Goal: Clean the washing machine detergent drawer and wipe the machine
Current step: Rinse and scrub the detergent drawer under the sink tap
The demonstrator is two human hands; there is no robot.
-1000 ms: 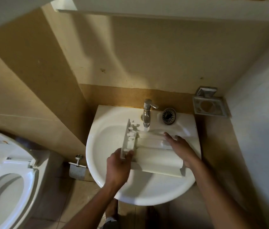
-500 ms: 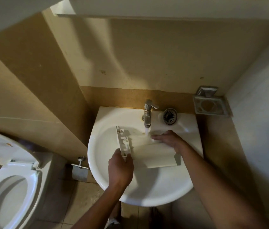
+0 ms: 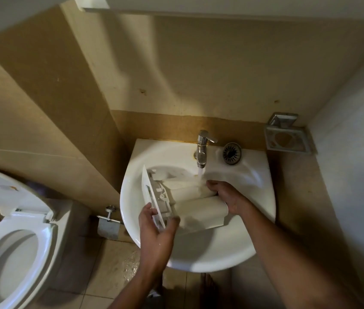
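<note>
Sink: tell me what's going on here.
A person is rinsing the detergent drawer over the sink under the running tap. The left hand grips the drawer's front panel; the right hand holds its back end, where the water lands. The machine itself is not in view.

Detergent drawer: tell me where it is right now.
Head view, centre: the detergent drawer is held over the sink under the running tap, the left hand holding its front panel, the right hand its other end.
</note>
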